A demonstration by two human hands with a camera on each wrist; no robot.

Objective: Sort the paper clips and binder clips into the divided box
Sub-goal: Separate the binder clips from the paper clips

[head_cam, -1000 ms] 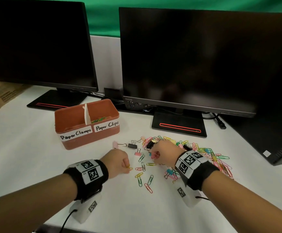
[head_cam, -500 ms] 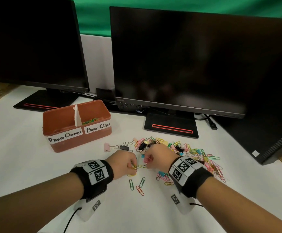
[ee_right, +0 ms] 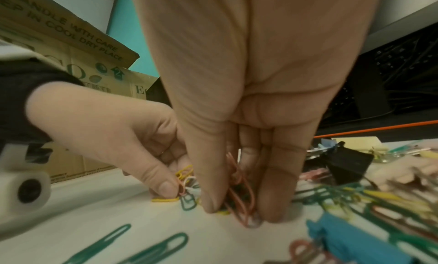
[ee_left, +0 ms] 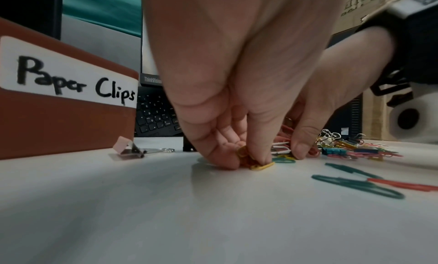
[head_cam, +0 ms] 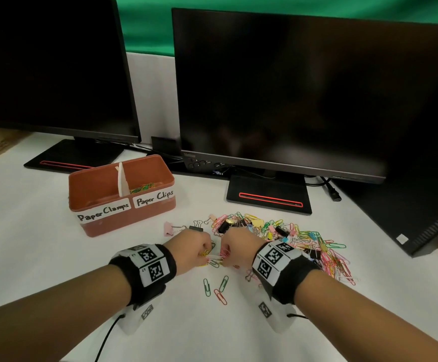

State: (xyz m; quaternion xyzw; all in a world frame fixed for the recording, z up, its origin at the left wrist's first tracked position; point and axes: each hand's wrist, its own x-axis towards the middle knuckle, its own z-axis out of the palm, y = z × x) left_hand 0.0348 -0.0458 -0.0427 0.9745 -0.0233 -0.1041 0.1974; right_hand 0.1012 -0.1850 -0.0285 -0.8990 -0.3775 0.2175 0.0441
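In the divided box (head_cam: 123,218), coloured paper clips (head_cam: 142,188) fill the "Paper Clips" side; the other is hidden. Left hand (head_cam: 193,250) pinches yellow clips (ee_left: 246,155); right hand (head_cam: 238,246) pinches pink clips (ee_right: 239,191).

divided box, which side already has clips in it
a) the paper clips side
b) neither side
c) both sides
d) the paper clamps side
a: in the head view the divided box shows coloured paper clips only behind the "Paper Clips" label; what shows of the "Paper Clamps" side is bare.
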